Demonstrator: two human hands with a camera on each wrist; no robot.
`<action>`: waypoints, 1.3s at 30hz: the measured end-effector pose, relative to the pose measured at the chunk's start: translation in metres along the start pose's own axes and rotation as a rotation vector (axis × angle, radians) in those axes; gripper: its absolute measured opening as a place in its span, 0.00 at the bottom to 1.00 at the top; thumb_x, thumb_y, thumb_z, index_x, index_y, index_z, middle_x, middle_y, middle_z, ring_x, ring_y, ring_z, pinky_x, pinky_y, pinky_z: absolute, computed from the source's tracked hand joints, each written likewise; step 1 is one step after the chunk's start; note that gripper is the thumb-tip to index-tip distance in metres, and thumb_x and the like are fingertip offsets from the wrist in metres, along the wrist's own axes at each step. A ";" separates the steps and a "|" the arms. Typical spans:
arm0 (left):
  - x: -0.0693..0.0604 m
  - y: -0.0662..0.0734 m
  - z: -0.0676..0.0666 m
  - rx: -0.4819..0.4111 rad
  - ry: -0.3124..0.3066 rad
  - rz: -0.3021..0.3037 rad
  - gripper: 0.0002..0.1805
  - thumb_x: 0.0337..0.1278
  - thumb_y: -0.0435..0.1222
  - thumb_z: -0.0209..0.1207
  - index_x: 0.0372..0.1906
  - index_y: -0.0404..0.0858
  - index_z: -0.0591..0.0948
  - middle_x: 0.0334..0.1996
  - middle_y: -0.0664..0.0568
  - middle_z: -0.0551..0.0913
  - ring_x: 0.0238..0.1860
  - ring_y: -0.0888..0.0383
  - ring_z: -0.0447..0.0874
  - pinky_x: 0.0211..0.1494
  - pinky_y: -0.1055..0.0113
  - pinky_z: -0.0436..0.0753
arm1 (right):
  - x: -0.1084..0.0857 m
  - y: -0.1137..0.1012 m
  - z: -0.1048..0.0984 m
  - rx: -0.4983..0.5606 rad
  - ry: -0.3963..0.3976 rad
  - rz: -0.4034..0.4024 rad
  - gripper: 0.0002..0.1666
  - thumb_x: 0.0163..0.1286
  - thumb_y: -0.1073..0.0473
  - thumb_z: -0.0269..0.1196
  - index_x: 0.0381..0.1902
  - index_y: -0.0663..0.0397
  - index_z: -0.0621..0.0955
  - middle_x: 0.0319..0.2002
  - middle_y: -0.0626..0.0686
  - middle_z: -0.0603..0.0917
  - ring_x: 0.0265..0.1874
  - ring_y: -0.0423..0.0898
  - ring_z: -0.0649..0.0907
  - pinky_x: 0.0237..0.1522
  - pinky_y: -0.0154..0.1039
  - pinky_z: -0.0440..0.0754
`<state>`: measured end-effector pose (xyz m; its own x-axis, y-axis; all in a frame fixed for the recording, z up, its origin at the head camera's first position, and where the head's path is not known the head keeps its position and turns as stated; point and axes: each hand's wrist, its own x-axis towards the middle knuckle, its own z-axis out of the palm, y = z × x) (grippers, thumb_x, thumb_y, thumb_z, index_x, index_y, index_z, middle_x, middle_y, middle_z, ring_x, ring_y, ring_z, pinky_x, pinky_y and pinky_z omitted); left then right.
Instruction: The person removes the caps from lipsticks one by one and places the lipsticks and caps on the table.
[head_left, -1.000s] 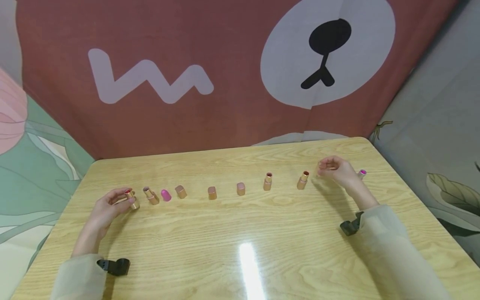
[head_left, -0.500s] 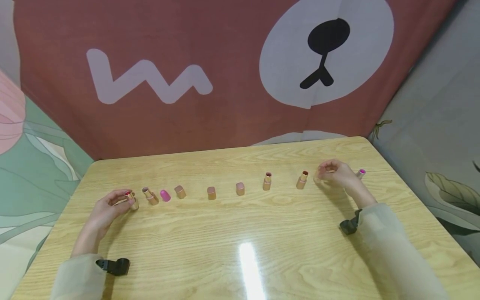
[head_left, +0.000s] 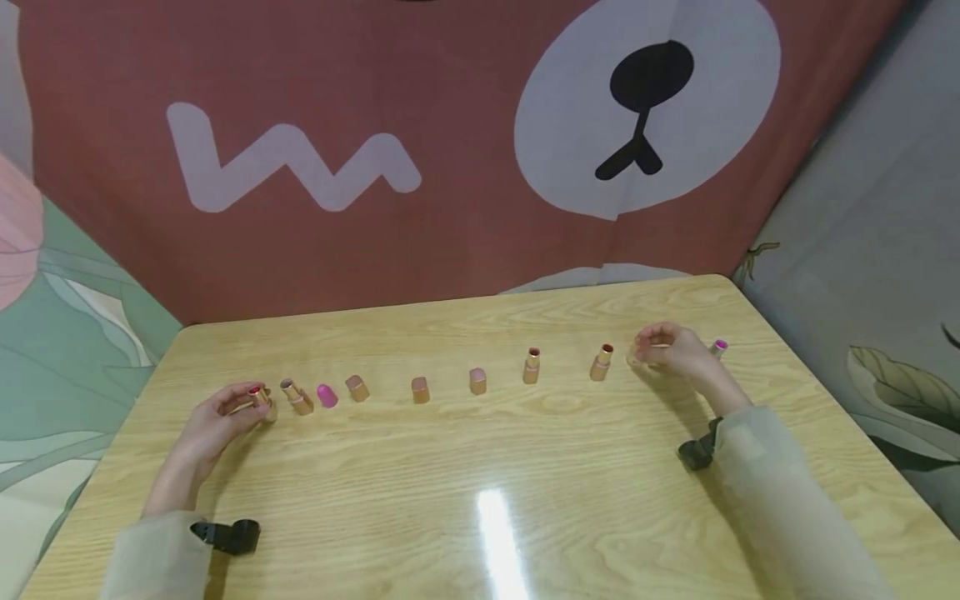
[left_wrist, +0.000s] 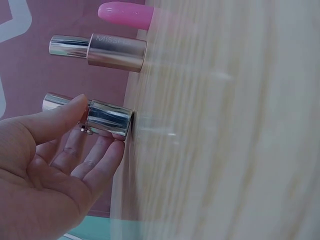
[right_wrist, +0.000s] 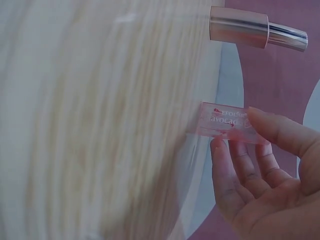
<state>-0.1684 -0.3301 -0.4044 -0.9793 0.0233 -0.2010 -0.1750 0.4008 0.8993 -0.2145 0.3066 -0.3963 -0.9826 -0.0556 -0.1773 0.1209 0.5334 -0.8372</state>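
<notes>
At the table's left, my left hand [head_left: 210, 429] pinches a shiny gold lipstick tube [left_wrist: 109, 118] with a red tip, held upright with its base at the tabletop. An uncapped rose-gold lipstick [head_left: 297, 397] stands just right of it, followed by a bright pink cap-like piece [head_left: 327, 395]. Towards the right end, my right hand [head_left: 678, 350] pinches a small clear pinkish cap [right_wrist: 220, 122] with white lettering between thumb and fingers. Its lower edge is close to the tabletop; whether it touches cannot be told. Left of this hand stands another uncapped lipstick [head_left: 602, 362].
Between the hands run rose-gold blocks, probably caps [head_left: 420, 390], and an open lipstick [head_left: 532, 366]. A magenta-tipped tube [head_left: 718, 348] stands partly hidden behind the right hand. The wooden table [head_left: 360, 500] meets a red printed cloth [head_left: 315, 258] at its back edge.
My right hand has lowered slightly with the clear cap, towards the tabletop. The left hand keeps its hold on the gold lipstick tube. The head view has shifted slightly.
</notes>
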 end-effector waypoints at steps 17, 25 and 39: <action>0.000 -0.006 -0.002 -0.110 -0.019 -0.005 0.12 0.63 0.36 0.59 0.44 0.58 0.74 0.35 0.76 0.78 0.36 0.78 0.75 0.40 0.82 0.79 | 0.001 0.005 -0.005 0.036 -0.065 0.017 0.29 0.67 0.59 0.61 0.59 0.72 0.67 0.45 0.47 0.78 0.36 0.24 0.74 0.41 0.25 0.79; 0.000 -0.007 -0.002 -0.142 -0.025 -0.007 0.12 0.62 0.36 0.60 0.43 0.58 0.75 0.35 0.75 0.78 0.37 0.77 0.76 0.40 0.82 0.79 | 0.000 0.007 -0.005 0.079 -0.094 0.034 0.32 0.67 0.59 0.62 0.63 0.72 0.65 0.45 0.44 0.77 0.37 0.24 0.75 0.42 0.24 0.79; -0.001 -0.005 -0.005 -0.137 -0.028 0.029 0.14 0.63 0.34 0.59 0.48 0.57 0.75 0.38 0.77 0.78 0.40 0.81 0.75 0.42 0.83 0.79 | -0.002 0.008 -0.009 0.069 -0.097 0.013 0.33 0.68 0.59 0.61 0.63 0.73 0.65 0.43 0.39 0.77 0.38 0.23 0.75 0.42 0.21 0.76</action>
<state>-0.1671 -0.3366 -0.4066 -0.9813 0.0596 -0.1828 -0.1604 0.2707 0.9492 -0.2132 0.3186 -0.3980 -0.9631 -0.1319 -0.2348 0.1463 0.4758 -0.8673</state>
